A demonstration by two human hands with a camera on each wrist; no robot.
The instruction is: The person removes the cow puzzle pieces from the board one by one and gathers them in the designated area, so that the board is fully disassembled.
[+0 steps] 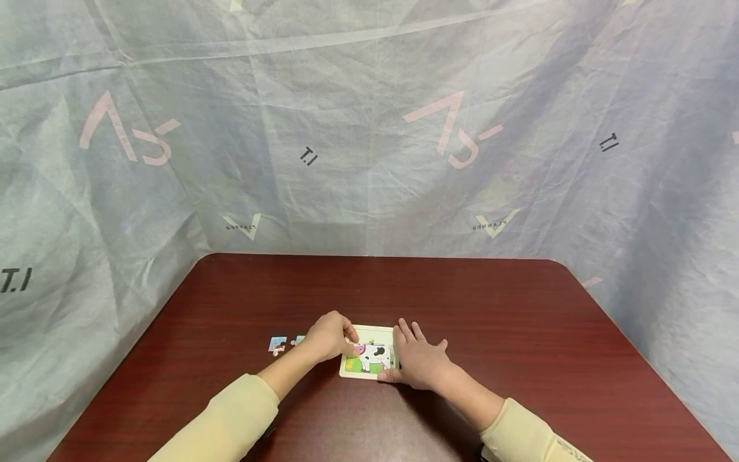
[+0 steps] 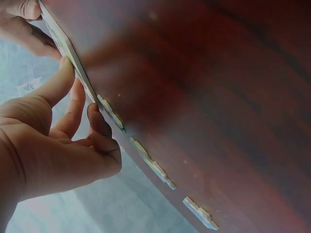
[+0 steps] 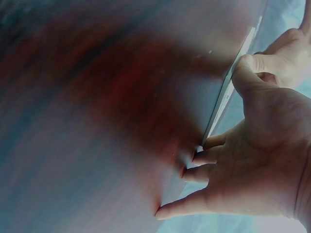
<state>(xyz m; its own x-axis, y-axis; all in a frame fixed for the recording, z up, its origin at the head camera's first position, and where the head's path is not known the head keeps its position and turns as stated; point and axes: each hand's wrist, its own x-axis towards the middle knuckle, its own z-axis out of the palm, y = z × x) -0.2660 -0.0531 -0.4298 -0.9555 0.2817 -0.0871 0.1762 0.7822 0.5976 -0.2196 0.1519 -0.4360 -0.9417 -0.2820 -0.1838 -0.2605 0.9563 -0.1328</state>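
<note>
A jigsaw board with a cow picture (image 1: 375,357) and a pale frame lies on the table. At its upper left part, my left hand (image 1: 329,337) bends its thumb and forefinger together over a puzzle piece, largely hidden by the fingers. In the left wrist view, the thumb (image 2: 64,73) bears on the board's top. My right hand (image 1: 423,360) steadies the board's right side, thumb on the near corner and the other fingers straight and spread along the edge and table. Left of the board lie loose puzzle pieces (image 1: 277,345), partly covered by my left hand.
The dark red-brown table (image 1: 496,308) has rounded far corners. A grey printed cloth (image 1: 369,128) hangs behind it and along both sides. Seen from the left wrist, three loose pieces lie in a row, one piece (image 2: 200,212) farthest from the board.
</note>
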